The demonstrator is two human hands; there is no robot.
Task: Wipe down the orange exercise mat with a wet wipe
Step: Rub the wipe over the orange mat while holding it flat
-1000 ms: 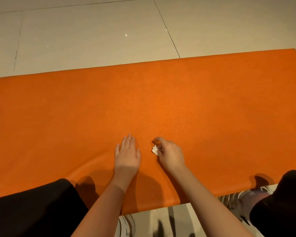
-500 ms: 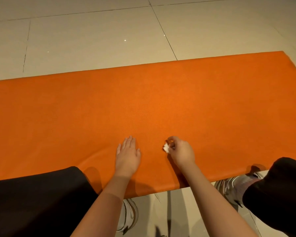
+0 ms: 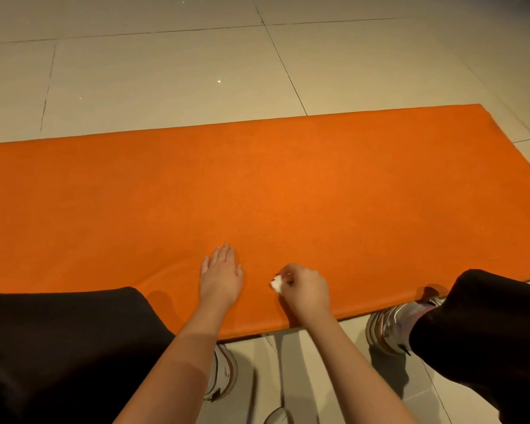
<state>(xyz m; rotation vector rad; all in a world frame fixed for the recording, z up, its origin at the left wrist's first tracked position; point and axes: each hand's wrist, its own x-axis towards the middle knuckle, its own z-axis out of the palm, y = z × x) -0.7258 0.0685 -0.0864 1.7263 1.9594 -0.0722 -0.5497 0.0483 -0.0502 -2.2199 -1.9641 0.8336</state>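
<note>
On the tiled floor [image 3: 166, 75] lies the orange mat [image 3: 288, 185]; the left hand [image 3: 221, 275] presses flat, fingers straight; the right hand [image 3: 306, 287] pinches a wipe [image 3: 276, 283] against it.

l hand [image 3: 221, 273] flat on orange mat [image 3: 288, 191], r hand [image 3: 306, 286] pinching white wipe [image 3: 276, 283], tile floor [image 3: 166, 71]
</note>
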